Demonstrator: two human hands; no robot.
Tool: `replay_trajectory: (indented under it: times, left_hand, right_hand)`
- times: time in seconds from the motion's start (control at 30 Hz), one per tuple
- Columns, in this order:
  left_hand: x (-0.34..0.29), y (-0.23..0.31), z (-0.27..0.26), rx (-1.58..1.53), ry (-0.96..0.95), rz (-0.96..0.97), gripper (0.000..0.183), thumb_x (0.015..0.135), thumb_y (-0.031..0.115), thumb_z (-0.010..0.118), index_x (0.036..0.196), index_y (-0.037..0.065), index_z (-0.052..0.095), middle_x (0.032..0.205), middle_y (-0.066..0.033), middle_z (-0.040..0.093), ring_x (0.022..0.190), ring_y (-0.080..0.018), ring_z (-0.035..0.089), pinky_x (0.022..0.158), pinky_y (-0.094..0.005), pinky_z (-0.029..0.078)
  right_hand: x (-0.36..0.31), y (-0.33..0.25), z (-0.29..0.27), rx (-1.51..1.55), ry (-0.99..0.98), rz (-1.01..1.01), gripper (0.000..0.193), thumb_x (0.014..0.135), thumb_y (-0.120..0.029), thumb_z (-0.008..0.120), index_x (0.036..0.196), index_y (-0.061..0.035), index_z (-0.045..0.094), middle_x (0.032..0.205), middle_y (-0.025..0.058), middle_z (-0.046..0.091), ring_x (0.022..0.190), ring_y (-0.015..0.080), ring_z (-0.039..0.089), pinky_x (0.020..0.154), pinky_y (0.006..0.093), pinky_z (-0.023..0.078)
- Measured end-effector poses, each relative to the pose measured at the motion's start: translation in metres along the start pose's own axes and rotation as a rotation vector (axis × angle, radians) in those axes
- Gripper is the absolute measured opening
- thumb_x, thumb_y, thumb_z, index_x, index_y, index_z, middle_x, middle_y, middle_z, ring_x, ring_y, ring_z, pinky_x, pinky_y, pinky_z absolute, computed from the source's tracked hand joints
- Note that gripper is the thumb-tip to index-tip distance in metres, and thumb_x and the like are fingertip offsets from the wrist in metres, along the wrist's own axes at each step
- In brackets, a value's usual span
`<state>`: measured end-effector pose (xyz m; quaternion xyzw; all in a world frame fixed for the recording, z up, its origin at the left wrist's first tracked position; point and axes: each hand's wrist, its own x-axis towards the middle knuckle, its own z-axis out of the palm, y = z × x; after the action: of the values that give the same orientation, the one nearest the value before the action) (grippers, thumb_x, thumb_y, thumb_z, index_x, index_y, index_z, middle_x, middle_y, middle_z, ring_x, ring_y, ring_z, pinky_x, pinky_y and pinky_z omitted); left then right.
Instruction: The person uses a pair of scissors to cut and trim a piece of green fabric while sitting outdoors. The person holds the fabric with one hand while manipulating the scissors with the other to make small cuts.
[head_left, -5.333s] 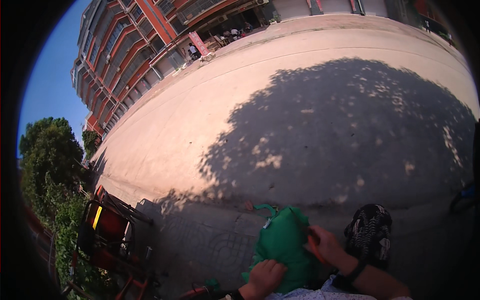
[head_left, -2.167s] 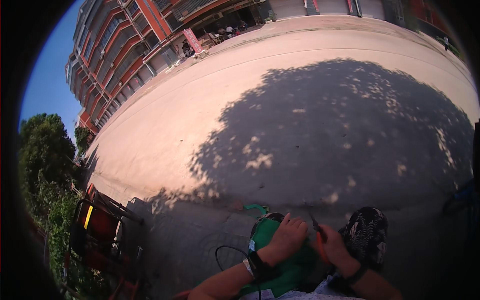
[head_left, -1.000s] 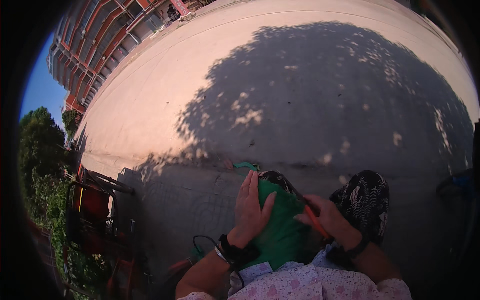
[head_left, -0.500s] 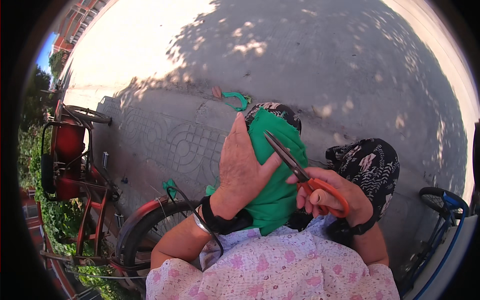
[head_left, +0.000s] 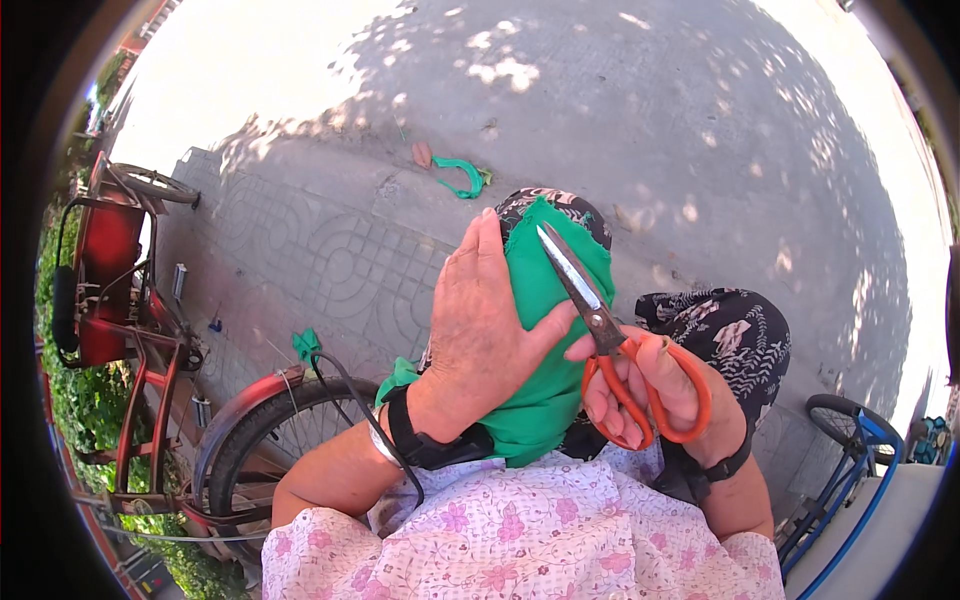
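A piece of green cloth [head_left: 540, 405] with a frayed far edge is draped over my left thigh and knee. My left hand [head_left: 478, 315] lies on it, fingers stretched forward along its left side and thumb reaching right across it. In my right hand [head_left: 690, 395] is a pair of scissors [head_left: 598, 318] with orange handles and dark metal blades. My fingers are at the handle loops. The blades lie nearly together and point away from me, to the upper left, above the cloth. My right knee [head_left: 730, 335], in dark patterned fabric, is beside that hand.
A green strip [head_left: 460, 180] lies on the paving beyond my knees, beside a brownish leaf-like piece [head_left: 421, 154]. At left stand a red tricycle [head_left: 110, 270] and a black tyre [head_left: 225, 470] under a red mudguard. A blue-framed cycle [head_left: 868, 430] is at the right.
The scissors have turned more upright, and their handle loops now show farther apart. My left hand keeps its place on the cloth. The whole view has shifted slightly.
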<state>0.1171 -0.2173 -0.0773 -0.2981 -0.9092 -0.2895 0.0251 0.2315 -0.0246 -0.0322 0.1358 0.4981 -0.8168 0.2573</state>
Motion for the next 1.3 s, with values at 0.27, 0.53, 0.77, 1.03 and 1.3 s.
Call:
replay_trajectory:
  times: [0.27,0.53,0.77,1.03,1.3]
  left_hand:
    - [0.001,-0.006,0.003,-0.026,-0.008,-0.032,0.103,0.076,0.038,0.081,0.148,-0.012,0.026,0.143,-0.0324,0.042,0.131,-0.0459,0.045,0.11,-0.0506,0.038]
    - [0.007,-0.014,0.004,-0.016,-0.041,-0.032,0.104,0.078,0.043,0.079,0.148,-0.013,0.026,0.143,-0.0344,0.039,0.131,-0.0472,0.043,0.111,-0.0523,0.035]
    - [0.007,-0.009,0.006,-0.002,-0.03,-0.009,0.107,0.079,0.05,0.078,0.148,-0.014,0.026,0.141,-0.0355,0.041,0.13,-0.0483,0.044,0.11,-0.052,0.036]
    - [0.007,-0.005,0.005,-0.058,-0.01,-0.022,0.107,0.076,0.044,0.082,0.15,-0.009,0.026,0.143,-0.0304,0.044,0.13,-0.0453,0.048,0.107,-0.0501,0.041]
    - [0.01,0.0,0.0,-0.009,-0.07,-0.03,0.103,0.076,0.036,0.084,0.15,-0.006,0.027,0.143,-0.03,0.043,0.13,-0.0453,0.047,0.107,-0.0494,0.042]
  right_hand:
    - [0.008,-0.026,0.011,0.018,0.047,0.101,0.085,0.099,-0.07,0.032,0.13,0.0062,0.052,0.082,0.0129,0.067,0.053,0.0104,0.061,0.046,0.0205,0.049]
    - [0.022,-0.023,0.005,0.236,-0.002,0.169,0.088,0.098,-0.072,0.028,0.131,0.0069,0.052,0.083,0.0147,0.068,0.053,0.0122,0.062,0.047,0.0229,0.053]
    - [0.028,-0.022,0.002,0.153,0.011,0.141,0.075,0.101,-0.067,0.033,0.125,0.0014,0.054,0.085,0.0123,0.067,0.059,0.0144,0.065,0.049,0.0236,0.053]
    - [0.021,-0.032,-0.004,-0.01,0.033,0.123,0.068,0.102,-0.059,0.045,0.13,0.0026,0.054,0.086,0.0113,0.066,0.064,0.0125,0.064,0.051,0.0231,0.053]
    - [0.013,-0.026,-0.009,-0.022,0.015,0.103,0.066,0.102,-0.054,0.05,0.135,0.0026,0.052,0.088,0.0121,0.065,0.067,0.013,0.064,0.052,0.0231,0.053]
